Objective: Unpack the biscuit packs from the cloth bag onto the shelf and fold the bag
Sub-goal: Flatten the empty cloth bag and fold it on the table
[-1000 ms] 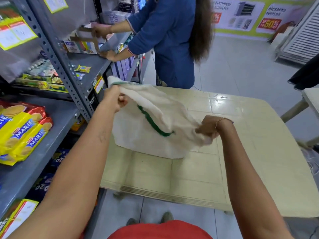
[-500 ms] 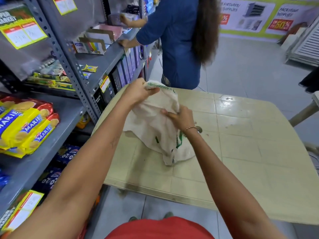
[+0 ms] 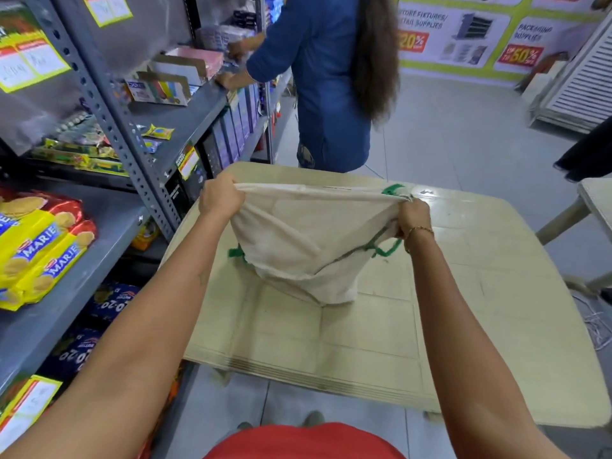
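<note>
Cloth bag stretched taut left–right above surface. Left hand and right hand each clench a top corner; bag hangs below, apparently empty. Biscuit packs on shelf.

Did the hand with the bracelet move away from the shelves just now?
Yes. The right hand swung out rightward over the table, away from the shelf rack, pulling the cloth bag taut.

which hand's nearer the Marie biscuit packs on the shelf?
Left. The left hand grips the bag edge on the shelf side, with the biscuit packs off to its left. The right hand holds the bag's far end, over the table.
</note>
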`<state>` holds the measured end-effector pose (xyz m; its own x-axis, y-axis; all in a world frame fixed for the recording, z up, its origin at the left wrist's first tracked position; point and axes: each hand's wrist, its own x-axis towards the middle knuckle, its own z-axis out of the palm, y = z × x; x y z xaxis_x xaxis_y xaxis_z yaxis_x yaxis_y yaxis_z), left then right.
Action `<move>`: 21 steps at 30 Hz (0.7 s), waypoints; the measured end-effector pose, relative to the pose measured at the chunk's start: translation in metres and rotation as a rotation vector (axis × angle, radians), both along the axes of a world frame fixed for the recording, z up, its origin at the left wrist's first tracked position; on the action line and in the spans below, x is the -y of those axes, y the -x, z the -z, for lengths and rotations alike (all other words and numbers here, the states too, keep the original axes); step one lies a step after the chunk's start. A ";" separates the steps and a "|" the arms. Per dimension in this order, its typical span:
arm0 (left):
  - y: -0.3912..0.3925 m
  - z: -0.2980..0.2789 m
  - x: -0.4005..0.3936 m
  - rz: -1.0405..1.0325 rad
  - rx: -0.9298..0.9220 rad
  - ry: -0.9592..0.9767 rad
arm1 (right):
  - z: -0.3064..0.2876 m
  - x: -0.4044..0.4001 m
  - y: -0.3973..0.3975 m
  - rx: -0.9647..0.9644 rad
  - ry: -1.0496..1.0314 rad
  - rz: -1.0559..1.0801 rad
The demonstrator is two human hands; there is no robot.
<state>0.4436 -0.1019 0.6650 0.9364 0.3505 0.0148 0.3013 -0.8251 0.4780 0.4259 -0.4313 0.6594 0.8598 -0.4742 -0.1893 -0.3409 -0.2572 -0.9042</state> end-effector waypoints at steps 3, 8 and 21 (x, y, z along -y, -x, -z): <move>-0.008 0.005 -0.012 -0.012 -0.005 -0.048 | -0.001 0.020 -0.005 0.010 -0.126 0.168; -0.038 -0.018 -0.012 -0.107 -0.158 0.479 | -0.022 0.030 -0.026 -0.027 -0.200 0.019; -0.060 -0.054 0.013 0.003 0.365 1.182 | -0.038 0.009 0.002 0.743 -0.236 0.218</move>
<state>0.5039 -0.1146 0.7189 0.9448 0.3239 -0.0491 -0.0070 0.1697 0.9855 0.4240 -0.4400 0.6976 0.6931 -0.6646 0.2791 0.3495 -0.0288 -0.9365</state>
